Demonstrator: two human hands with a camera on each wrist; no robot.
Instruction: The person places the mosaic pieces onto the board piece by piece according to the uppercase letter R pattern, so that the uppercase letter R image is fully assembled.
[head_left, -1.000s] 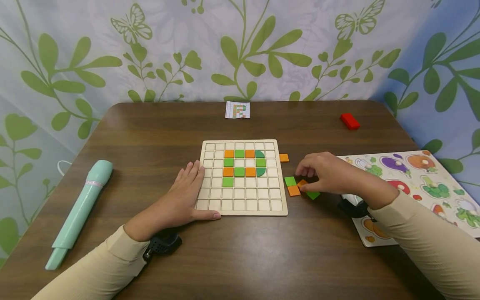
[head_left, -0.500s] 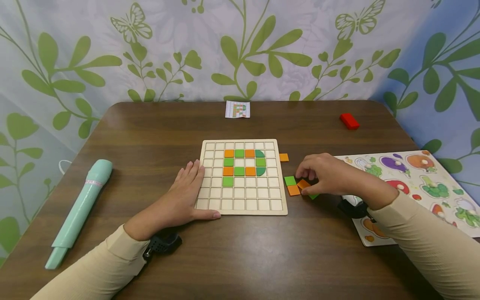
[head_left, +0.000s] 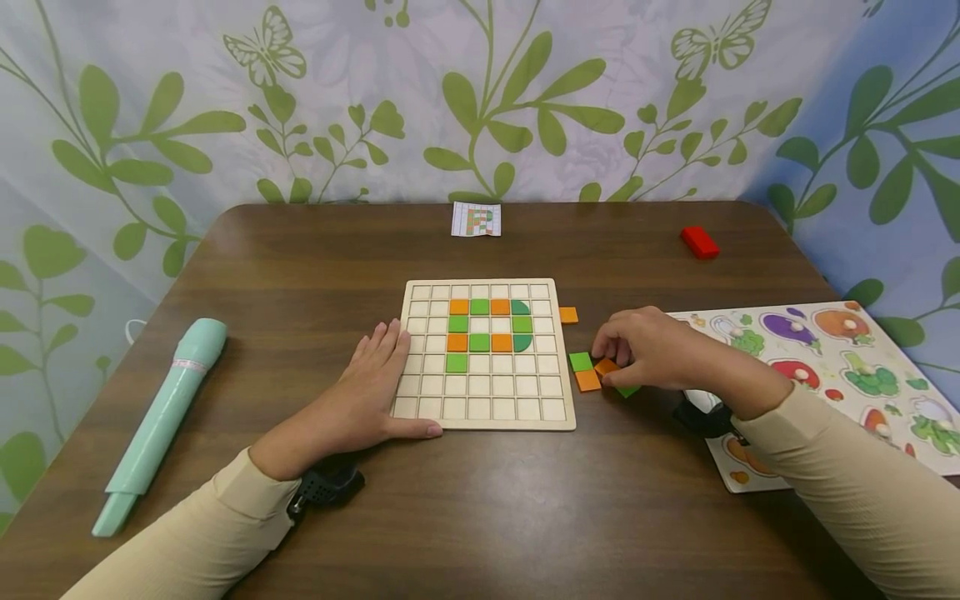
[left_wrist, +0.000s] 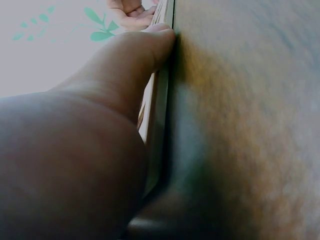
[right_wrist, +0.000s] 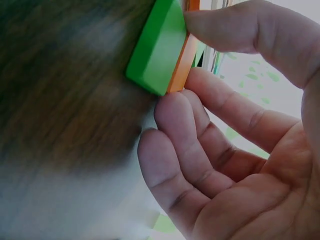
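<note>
A wooden grid board (head_left: pixel 525 408) lies mid-table, with orange squares, green squares and two dark green quarter-round tiles set in its cells. My left hand (head_left: pixel 360 396) rests on its left side, fingers extended and thumb along the front edge. To the right of the board, my right hand (head_left: pixel 663 350) pinches an orange square tile (head_left: pixel 605 367) between thumb and fingers. That tile overlaps a green square tile (right_wrist: pixel 157 50) lying on the table. Beside them are another green tile (head_left: pixel 581 362) and an orange tile (head_left: pixel 588 381). One more orange tile (head_left: pixel 569 315) touches the board's right edge.
A mint-green microphone-shaped object (head_left: pixel 161 429) lies at the left. A small printed pattern card (head_left: pixel 476 219) is at the back edge, and a red block (head_left: pixel 700 242) at back right. A vegetable puzzle board (head_left: pixel 825 400) lies partly under the right forearm.
The right thumb has shifted slightly over the loose tiles, now covering more of the green one and showing more of the orange one. The left hand and board have stayed put.
</note>
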